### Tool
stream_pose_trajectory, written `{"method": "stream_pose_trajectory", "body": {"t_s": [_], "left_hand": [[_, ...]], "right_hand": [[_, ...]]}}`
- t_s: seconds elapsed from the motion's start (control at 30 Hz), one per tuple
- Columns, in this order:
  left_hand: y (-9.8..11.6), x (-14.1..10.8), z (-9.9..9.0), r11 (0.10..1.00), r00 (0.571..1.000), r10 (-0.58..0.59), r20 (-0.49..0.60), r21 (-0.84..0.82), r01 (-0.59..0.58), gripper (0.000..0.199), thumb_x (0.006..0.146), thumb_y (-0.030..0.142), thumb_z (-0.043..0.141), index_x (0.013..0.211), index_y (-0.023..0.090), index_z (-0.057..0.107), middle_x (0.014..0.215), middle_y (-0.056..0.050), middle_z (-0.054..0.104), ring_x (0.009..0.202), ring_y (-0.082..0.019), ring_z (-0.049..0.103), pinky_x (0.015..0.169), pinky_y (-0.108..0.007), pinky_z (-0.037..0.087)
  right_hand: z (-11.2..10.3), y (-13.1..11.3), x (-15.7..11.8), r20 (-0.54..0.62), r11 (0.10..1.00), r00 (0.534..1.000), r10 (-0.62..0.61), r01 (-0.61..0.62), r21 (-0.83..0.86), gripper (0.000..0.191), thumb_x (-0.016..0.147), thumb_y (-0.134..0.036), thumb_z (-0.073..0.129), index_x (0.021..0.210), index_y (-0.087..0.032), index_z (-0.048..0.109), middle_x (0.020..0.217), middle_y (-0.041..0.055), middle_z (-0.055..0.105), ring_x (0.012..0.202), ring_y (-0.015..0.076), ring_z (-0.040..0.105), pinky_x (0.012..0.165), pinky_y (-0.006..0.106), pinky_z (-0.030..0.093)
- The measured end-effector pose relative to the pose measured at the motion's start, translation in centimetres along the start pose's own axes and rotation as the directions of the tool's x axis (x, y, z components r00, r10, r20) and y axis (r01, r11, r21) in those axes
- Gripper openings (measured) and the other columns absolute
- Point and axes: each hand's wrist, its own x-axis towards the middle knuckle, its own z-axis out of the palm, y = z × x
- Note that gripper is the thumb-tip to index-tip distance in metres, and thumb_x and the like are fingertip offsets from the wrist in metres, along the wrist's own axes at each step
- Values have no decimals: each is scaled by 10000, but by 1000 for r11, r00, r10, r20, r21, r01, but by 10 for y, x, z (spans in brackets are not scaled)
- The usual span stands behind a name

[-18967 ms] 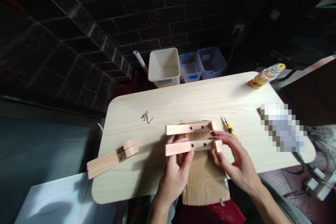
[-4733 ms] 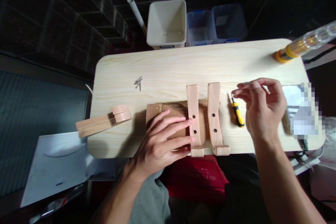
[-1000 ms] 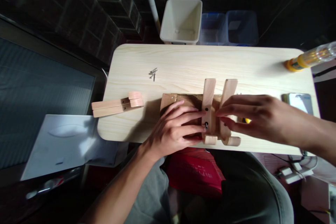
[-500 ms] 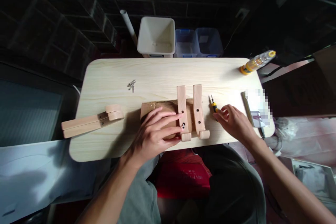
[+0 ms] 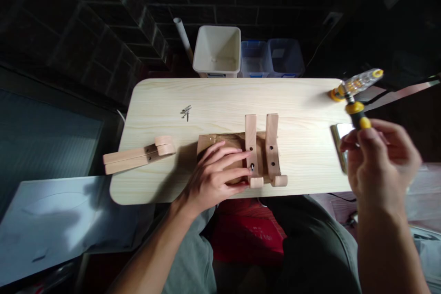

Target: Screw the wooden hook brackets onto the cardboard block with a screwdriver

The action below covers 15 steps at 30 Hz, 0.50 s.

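My left hand (image 5: 215, 172) lies with fingers spread over a brown block (image 5: 206, 140) that looks like cardboard. Its fingertips touch the nearer of two curved wooden hooks, the left wooden hook (image 5: 251, 133). A screw (image 5: 252, 166) sticks up from that hook's lower hole. Beside it on the block is the right wooden hook (image 5: 272, 131), with two dark holes showing. Raised above the table's right end, my right hand (image 5: 381, 161) is closed around a yellow and black screwdriver (image 5: 358, 112), its tip pointing up and away.
Several loose screws (image 5: 186, 111) lie on the pale table (image 5: 220, 96). More wooden hooks (image 5: 138, 156) lie together at the left edge. A clear and yellow bit container (image 5: 361, 81) stands at the far right corner. Beyond the table are a white bin (image 5: 217, 50) and clear blue-tinted bins (image 5: 255, 57).
My right hand has picked up the screwdriver from the table and lifted it up to the right. The left hand keeps its place on the block; the view has shifted a little.
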Motion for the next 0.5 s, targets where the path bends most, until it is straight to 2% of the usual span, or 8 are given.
{"method": "stream_pose_trajectory", "body": {"t_s": [0.03, 0.1, 0.2, 0.27, 0.33, 0.37, 0.43, 0.5], "left_hand": [[0, 0, 0, 1000, 1000, 0, 3, 1, 0, 180, 889, 286, 805, 1068, 293, 819, 1390, -37, 731, 1276, -251, 670, 1229, -546, 418], [0, 0, -1, 1000, 1000, -1, 18, 5, 1, 183, 899, 306, 800, 1081, 297, 817, 1398, -30, 727, 1288, -246, 663, 1239, -541, 404], [0, 0, -2, 1000, 1000, 6, 22, 5, -6, 184, 909, 314, 793, 1092, 305, 813, 1405, -19, 722, 1302, -239, 655, 1251, -531, 386], [0, 0, -2, 1000, 1000, 8, 18, 4, -8, 172, 913, 307, 789, 1084, 301, 813, 1397, -17, 727, 1306, -236, 654, 1248, -523, 388], [0, 0, -3, 1000, 1000, 6, 28, 7, -6, 167, 915, 292, 787, 1079, 295, 812, 1403, -19, 723, 1311, -238, 652, 1247, -522, 388], [0, 0, -3, 1000, 999, 4, 35, 8, -5, 165, 912, 284, 789, 1075, 293, 813, 1411, -21, 719, 1312, -239, 651, 1248, -523, 386], [0, 1, -3, 1000, 999, 2, 38, 13, -2, 165, 899, 274, 799, 1062, 294, 816, 1418, -25, 713, 1307, -244, 654, 1250, -528, 384], [0, 1, -2, 1000, 1000, 0, 30, 16, 0, 181, 884, 269, 812, 1062, 300, 818, 1411, -27, 718, 1301, -250, 656, 1244, -534, 394]], "right_hand": [[8, -9, 4, -70, 992, 997, -31, 39, 119, 88, 841, -246, 797, 897, -211, 739, 669, -11, 621, 547, 150, 566, 553, 321, 468], [25, -26, 11, -131, 971, 985, -108, 133, 199, 51, 783, -209, 788, 822, -217, 757, 634, -13, 584, 500, 144, 514, 474, 317, 398], [41, -45, 14, -44, 965, 965, -260, 261, 34, 87, 770, -292, 837, 813, -249, 775, 718, 15, 647, 543, 168, 577, 484, 346, 418], [47, -52, 11, 265, 965, 940, -216, 248, -90, 133, 805, -301, 850, 890, -253, 760, 754, 21, 690, 642, 192, 636, 525, 336, 453], [52, -53, 7, 533, 954, 840, -101, 234, -188, 135, 866, -314, 819, 938, -255, 721, 778, 4, 698, 645, 162, 626, 494, 283, 437], [54, -51, 5, 618, 944, 784, -57, 243, -222, 131, 898, -330, 791, 949, -250, 701, 794, 4, 707, 650, 156, 633, 498, 270, 452], [59, -44, 2, 694, 924, 719, -24, 281, -259, 143, 946, -362, 739, 948, -239, 665, 810, 9, 717, 647, 149, 641, 510, 257, 477], [63, -36, -1, 698, 908, 714, -47, 322, -269, 161, 968, -374, 709, 938, -231, 641, 817, 14, 719, 642, 142, 638, 520, 248, 488]]}}
